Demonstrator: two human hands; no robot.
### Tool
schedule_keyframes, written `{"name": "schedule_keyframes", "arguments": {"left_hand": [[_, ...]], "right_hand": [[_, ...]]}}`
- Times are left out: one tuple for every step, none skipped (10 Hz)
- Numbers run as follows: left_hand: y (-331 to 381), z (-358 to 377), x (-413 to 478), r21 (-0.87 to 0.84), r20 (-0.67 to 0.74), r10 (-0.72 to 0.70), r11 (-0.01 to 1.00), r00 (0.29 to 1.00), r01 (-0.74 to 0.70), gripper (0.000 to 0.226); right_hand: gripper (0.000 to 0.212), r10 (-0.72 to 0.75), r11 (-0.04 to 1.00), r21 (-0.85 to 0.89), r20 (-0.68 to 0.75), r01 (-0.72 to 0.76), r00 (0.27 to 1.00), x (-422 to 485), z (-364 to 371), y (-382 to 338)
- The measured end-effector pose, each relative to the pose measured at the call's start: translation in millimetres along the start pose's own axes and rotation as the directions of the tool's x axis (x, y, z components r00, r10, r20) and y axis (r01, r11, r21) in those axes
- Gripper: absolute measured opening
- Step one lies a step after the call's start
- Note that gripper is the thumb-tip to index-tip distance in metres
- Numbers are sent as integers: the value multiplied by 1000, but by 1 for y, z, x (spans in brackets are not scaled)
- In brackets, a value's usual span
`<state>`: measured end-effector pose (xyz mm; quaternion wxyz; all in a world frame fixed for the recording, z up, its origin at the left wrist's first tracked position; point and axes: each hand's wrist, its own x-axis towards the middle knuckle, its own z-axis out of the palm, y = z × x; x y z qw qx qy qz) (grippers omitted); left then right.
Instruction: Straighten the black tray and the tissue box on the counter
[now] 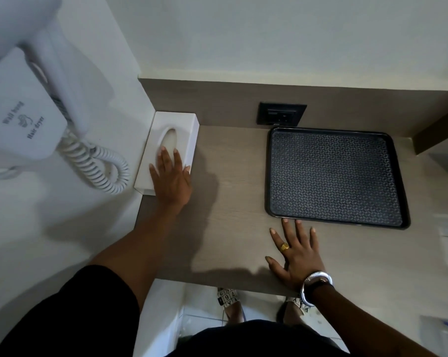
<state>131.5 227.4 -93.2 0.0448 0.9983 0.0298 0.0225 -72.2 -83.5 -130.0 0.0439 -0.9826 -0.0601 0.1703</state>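
Observation:
The white tissue box (177, 126) lies in the counter's back left corner, against the wall. My left hand (172, 177) rests flat on its near end, fingers spread, covering part of the oval slot. The black tray (333, 176), with a patterned floor and raised rim, lies on the counter at the right, close to the back panel. My right hand (296, 253) lies flat on the counter just in front of the tray's near left edge. Its fingertips almost touch the rim, and it holds nothing.
A wall-hung white hair dryer (24, 109) with a coiled cord (99, 168) hangs at the left, beside the tissue box. A black socket plate (282, 114) sits in the back panel behind the tray. The wooden counter (233, 202) ends at its front edge near my right wrist.

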Motion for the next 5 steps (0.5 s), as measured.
{"name": "schedule_keyframes", "arguments": {"left_hand": [[-4, 0, 1, 32, 3, 36, 999, 999, -36, 58], [-5, -5, 2, 29, 6, 45, 999, 999, -45, 59], [-2, -11, -2, 22, -6, 48, 999, 999, -48, 67], [9, -35, -4, -33, 0, 17, 999, 1000, -17, 84], [37, -74, 3, -118, -174, 203, 967, 964, -225, 84]], "right_hand": [[76, -5, 1000, 19, -1, 5, 1000, 0, 0, -1], [75, -17, 1000, 25, 2, 16, 1000, 1, -4, -2], [73, -17, 1000, 24, -22, 18, 1000, -2, -5, -5], [72, 1, 996, 89, -25, 1, 1000, -2, -22, -7], [68, 64, 950, 312, -117, -25, 991, -21, -44, -12]]}}
